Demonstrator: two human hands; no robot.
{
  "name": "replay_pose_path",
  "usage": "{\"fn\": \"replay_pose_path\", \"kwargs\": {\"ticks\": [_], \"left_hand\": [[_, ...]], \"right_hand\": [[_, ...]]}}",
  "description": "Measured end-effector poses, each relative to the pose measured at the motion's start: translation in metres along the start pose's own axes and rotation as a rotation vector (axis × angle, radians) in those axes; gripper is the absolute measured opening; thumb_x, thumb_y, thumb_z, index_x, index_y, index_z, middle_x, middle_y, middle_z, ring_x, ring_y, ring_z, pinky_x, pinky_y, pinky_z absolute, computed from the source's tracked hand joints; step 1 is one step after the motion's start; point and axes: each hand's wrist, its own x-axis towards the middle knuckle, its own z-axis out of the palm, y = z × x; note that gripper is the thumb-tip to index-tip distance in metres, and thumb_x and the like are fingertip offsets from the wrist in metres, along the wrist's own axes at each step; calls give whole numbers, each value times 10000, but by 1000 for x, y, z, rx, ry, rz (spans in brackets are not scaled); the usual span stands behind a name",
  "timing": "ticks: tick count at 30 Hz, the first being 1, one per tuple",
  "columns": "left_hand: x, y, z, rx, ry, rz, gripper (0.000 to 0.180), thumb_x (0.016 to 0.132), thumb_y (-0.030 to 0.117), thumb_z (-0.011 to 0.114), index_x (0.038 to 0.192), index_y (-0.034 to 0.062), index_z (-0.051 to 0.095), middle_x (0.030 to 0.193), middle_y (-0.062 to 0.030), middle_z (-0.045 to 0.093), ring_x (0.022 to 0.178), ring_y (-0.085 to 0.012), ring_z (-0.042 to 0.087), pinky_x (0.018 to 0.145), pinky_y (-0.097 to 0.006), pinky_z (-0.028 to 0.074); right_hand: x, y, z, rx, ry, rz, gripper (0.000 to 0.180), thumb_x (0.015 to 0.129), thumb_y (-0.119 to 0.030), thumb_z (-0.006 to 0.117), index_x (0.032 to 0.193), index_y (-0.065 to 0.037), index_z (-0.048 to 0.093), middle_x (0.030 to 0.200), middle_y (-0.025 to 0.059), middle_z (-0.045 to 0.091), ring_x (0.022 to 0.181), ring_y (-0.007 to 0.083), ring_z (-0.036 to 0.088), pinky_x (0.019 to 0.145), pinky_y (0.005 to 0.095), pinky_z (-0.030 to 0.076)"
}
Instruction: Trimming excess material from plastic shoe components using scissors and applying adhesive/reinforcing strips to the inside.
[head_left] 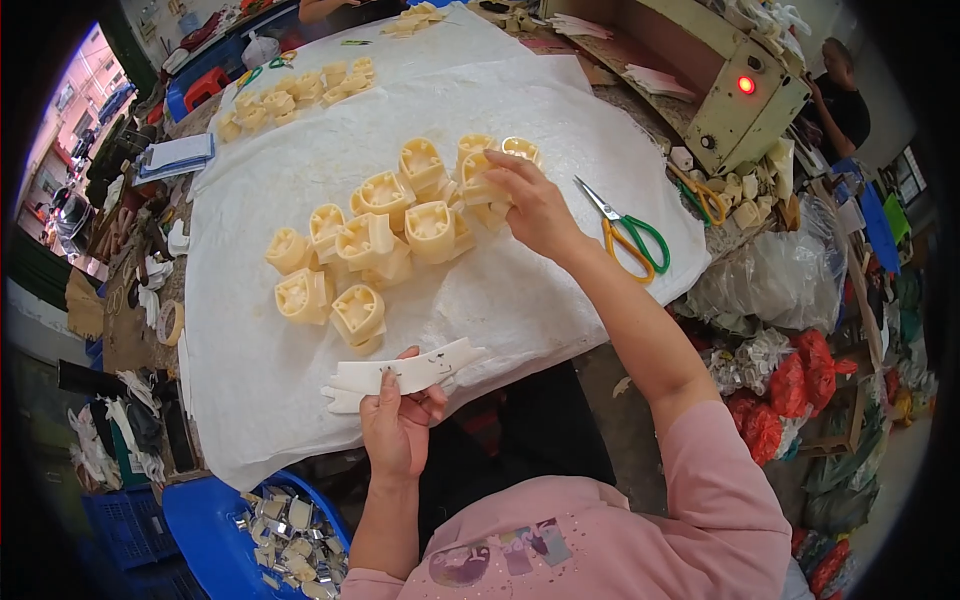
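White cloth [560, 90] covers the desk. Right hand [535, 205] has its fingers closed on a cream plastic part [482, 180] at the pile's [370, 250] far-right edge; left hand [400, 415] pinches flat white strips [410, 372], long axis left-right, nearer the body.

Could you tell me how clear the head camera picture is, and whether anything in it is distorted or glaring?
Head view: evenly lit and sharp at the centre, where the right hand touches the cream plastic parts; the fisheye bends the white cloth near the black rim; the red lamp glares; the left hand is sharp.
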Motion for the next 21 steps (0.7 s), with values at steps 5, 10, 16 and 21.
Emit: {"fn": "replay_pose_path", "kwargs": {"ticks": [5, 10, 16, 21], "left_hand": [[2, -3, 4, -73, 27, 16, 428, 1009, 233, 339, 1279, -84, 437, 880, -168, 637, 709, -183, 609, 604, -290, 487], [-3, -2, 5, -29, 11, 10, 430, 1012, 262, 321, 1286, -44, 448, 931, -144, 624, 712, -180, 592, 599, -292, 456], [-11, -4, 0, -29, 13, 30, 443, 1015, 250, 316, 1319, -57, 415, 918, -157, 639, 742, -189, 614, 666, -299, 501], [-13, -5, 11, -21, 113, 39, 447, 1005, 241, 371, 1342, -52, 390, 1117, -122, 578, 914, -169, 568, 769, -297, 465]], "right_hand": [[13, -1, 0, 421, 134, 493, 355, 808, 50, 511, 1139, -58, 577, 1186, 117, 586, 1018, 227, 603, 869, 319, 495], [-6, -19, -22, 1007, 464, 566, 338, 913, -58, 499, 1240, 14, 447, 1172, 128, 543, 1096, 198, 533, 942, 326, 448], [-64, -81, -35, 1087, 210, 660, 399, 874, -13, 555, 1262, -24, 464, 1127, 124, 593, 1034, 164, 568, 885, 307, 463], [-104, -137, -44, 1037, 136, 482, 429, 874, -4, 593, 1276, -35, 445, 1141, 164, 608, 1001, 182, 593, 853, 318, 481]]}}
